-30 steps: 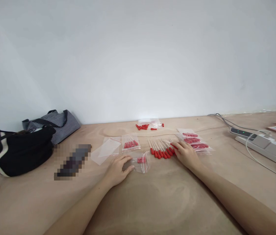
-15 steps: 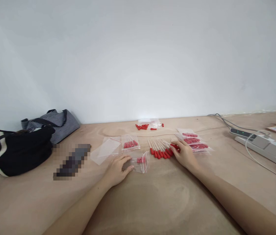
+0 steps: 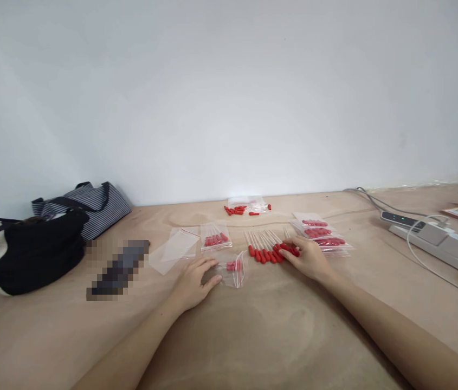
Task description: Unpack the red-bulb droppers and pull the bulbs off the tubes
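The left hand [image 3: 197, 281] rests on the table [image 3: 237, 336] with thumb and fingers parted, over the end of a clear bag [image 3: 240, 275] that has red ends inside; whether it presses on the plastic, I cannot tell. The right hand [image 3: 307, 259] has thumb and fingers closed on red ends at the right of a row of red-ended sticks [image 3: 267, 254]; how many it grips is hidden. The row lies between the hands, pale tips towards the table's far edge. The sticks lie so close that a pinch at one could drag its neighbours askew or make the count wrong. The bag looks light and loose, so a nudge without firm hold might slide it or spill its contents.

Beyond the left hand lie a filled bag [image 3: 215, 241] and overlapping flat bags [image 3: 178, 250]; beside the right hand, a stack of filled bags [image 3: 321, 233], which the wrist might shove. Loose red pieces [image 3: 237, 210] lie near the far edge and could roll if bumped. Further right is a power strip [image 3: 440, 254].
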Action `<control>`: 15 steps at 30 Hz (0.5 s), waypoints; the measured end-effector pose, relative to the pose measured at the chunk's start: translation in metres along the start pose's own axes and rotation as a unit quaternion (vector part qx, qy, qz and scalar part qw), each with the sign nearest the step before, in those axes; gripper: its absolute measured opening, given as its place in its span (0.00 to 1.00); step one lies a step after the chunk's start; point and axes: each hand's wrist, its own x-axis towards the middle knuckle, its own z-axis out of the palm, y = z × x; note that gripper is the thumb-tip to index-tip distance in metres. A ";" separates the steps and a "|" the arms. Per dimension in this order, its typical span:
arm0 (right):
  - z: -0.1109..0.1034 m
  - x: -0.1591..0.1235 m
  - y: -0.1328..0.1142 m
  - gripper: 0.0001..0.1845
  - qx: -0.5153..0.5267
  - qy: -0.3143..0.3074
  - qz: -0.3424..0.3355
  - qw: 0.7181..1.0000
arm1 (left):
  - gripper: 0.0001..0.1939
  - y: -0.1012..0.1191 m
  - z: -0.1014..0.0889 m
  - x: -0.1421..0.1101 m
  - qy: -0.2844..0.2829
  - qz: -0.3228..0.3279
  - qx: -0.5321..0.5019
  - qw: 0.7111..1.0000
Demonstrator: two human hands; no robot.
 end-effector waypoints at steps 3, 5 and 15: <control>-0.005 -0.001 0.003 0.13 -0.031 -0.025 -0.038 0.998 | 0.19 -0.001 0.000 0.000 0.000 0.002 0.003 1.000; -0.006 -0.001 0.007 0.12 -0.044 -0.040 -0.057 0.997 | 0.19 -0.001 0.000 0.000 0.003 0.005 0.004 1.000; 0.002 -0.004 0.012 0.10 0.040 -0.054 -0.095 0.993 | 0.18 0.002 -0.002 -0.001 0.004 0.007 0.010 1.000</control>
